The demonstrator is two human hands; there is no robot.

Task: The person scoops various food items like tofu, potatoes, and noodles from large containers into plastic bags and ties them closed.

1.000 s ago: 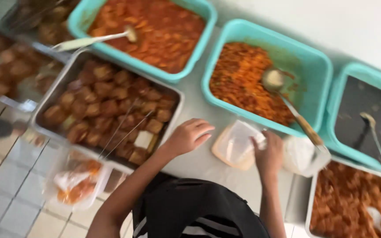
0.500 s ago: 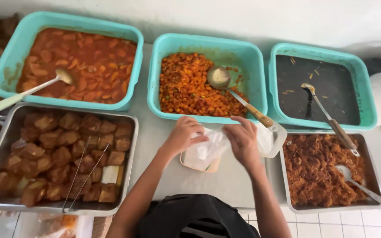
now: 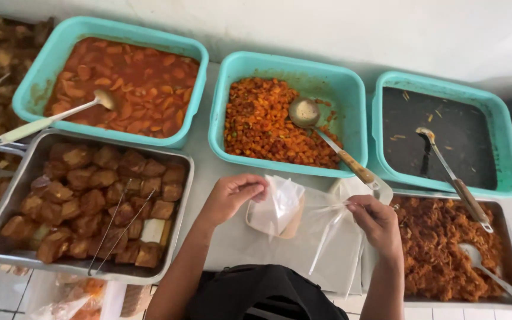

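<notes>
On the pale worktop (image 3: 226,237), in front of the person's dark top, a small clear plastic bag (image 3: 277,204) holds a whitish portion and lies over a tan paper sheet (image 3: 291,228). The left hand (image 3: 232,192) pinches the bag's upper edge with curled fingers, while the right hand (image 3: 377,222) grips the bag's twisted neck (image 3: 327,207), drawn out thin and taut. So the bag's long axis runs nearly level, left to right, with the full end toward the left hand and the narrow neck pointing to the right hand. Behind it stand 3 teal plastic tubs: the left tub (image 3: 37,77) with orange-red stew and a pale-handled ladle (image 3: 48,118), the middle tub (image 3: 351,101) with diced orange food and a wooden-handled ladle (image 3: 333,148), the right tub (image 3: 505,130) with dark liquid and a metal spoon (image 3: 451,178). A steel tray (image 3: 182,201) at the left carries brown fried chunks and thin wire tongs (image 3: 120,225); another steel tray (image 3: 508,228) at the right holds shredded brown food with a spoon (image 3: 493,275). At the lower left edge, a clear packet (image 3: 72,296) with orange contents lies on white tiles, too blurred to tell more
</notes>
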